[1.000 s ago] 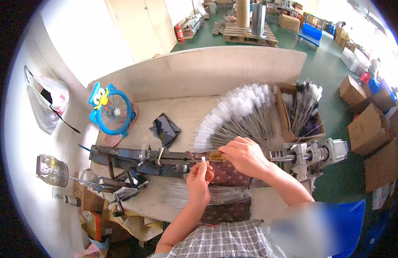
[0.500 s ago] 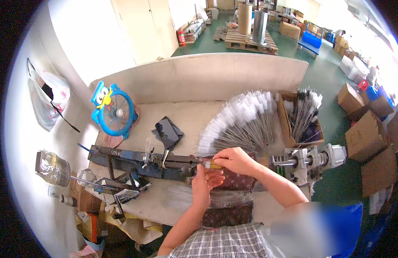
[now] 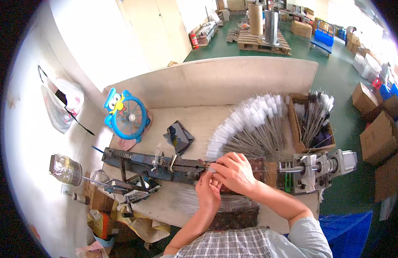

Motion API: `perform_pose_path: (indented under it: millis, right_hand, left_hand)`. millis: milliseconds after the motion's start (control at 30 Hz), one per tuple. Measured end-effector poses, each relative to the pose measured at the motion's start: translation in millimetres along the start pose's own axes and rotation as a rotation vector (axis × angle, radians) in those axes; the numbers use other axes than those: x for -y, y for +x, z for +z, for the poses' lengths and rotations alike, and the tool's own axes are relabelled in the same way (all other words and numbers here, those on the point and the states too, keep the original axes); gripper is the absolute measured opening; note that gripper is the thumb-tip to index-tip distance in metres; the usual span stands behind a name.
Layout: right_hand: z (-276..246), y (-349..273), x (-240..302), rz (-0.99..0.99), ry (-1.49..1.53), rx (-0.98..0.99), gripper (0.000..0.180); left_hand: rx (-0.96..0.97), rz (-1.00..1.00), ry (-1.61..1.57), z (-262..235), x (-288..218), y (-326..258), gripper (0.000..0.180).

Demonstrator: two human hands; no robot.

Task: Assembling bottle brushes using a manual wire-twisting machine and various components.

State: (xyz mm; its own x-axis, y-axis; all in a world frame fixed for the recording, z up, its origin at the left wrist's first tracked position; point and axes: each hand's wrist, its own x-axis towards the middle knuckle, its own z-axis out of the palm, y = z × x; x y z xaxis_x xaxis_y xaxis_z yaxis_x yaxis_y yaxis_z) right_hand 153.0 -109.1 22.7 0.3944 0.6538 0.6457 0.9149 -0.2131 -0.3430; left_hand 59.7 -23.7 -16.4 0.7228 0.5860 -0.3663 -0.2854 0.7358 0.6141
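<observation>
My right hand (image 3: 236, 173) is closed at the end of a long dark metal bar fixture (image 3: 181, 165), its fingertips pinched on a small pale piece mostly hidden by the fingers. From below, my left hand (image 3: 208, 192) meets it, with thumb and fingers curled in against the same spot. What exactly they grip I cannot make out. Behind the hands, many wire-stemmed brushes with white bristles (image 3: 246, 120) lie fanned out on the table. Loose thin wires (image 3: 192, 201) lie in a bundle in front, beside my left wrist.
To the right stands a motor unit with a shaft (image 3: 317, 168). A cardboard box (image 3: 297, 124) holds more brushes. At the left are a blue cartoon-shaped fan (image 3: 126, 116), a dark flat object (image 3: 179, 136) and a lamp-like fixture (image 3: 65, 170). A low board (image 3: 216, 81) edges the table's back.
The yellow-and-clear handled piece seen in my right fingers is no longer visible. My right hand has turned inward over the bar's end, closer to my left, whose fingers have curled in. The whole view has shifted.
</observation>
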Motion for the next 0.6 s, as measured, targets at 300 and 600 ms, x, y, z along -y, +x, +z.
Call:
perform_pose_path:
  millis: [300, 600]
  right_hand:
    - [-12.1, -5.5, -9.3, -0.024, 0.002, 0.055, 0.021]
    - [-8.0, 0.4, 4.4, 0.003, 0.045, 0.107, 0.029]
  left_hand:
    - [0.015, 0.065, 0.032, 9.1, -1.1, -3.7, 0.007]
    - [0.041, 0.021, -0.067, 4.6, -1.2, -3.8, 0.004]
